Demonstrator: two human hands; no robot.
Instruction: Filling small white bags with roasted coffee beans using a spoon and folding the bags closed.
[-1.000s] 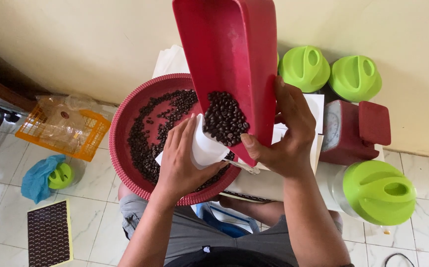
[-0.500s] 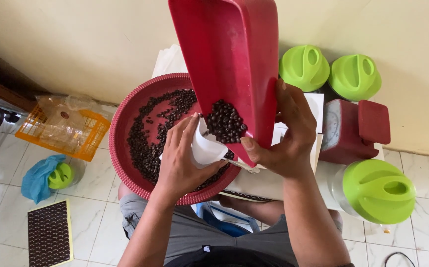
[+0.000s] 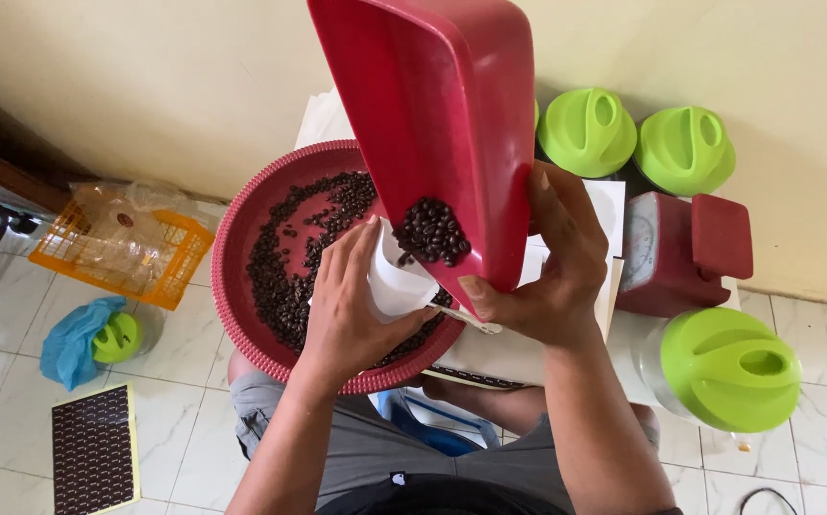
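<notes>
Fingers [image 3: 566,229] of right hand [image 3: 547,277] clenched around tilted red scoop [image 3: 442,124] of coffee beans [image 3: 431,232], left hand [image 3: 351,305] grasping, apparently, a white bag [image 3: 396,284] over red basin's near rim [image 3: 356,381].

Bright, even daylight, soft; no harsh glare. Faint shadow under basin [image 3: 242,257] on floor tiles [image 3: 13,420]. Focus sharp at centre; wide-angle bend at edges. Slight sheen on green lids [image 3: 728,367].

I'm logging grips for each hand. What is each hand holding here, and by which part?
The right hand grips the red scoop by its lower spout end. The left hand holds the white bag at its open mouth.
</notes>
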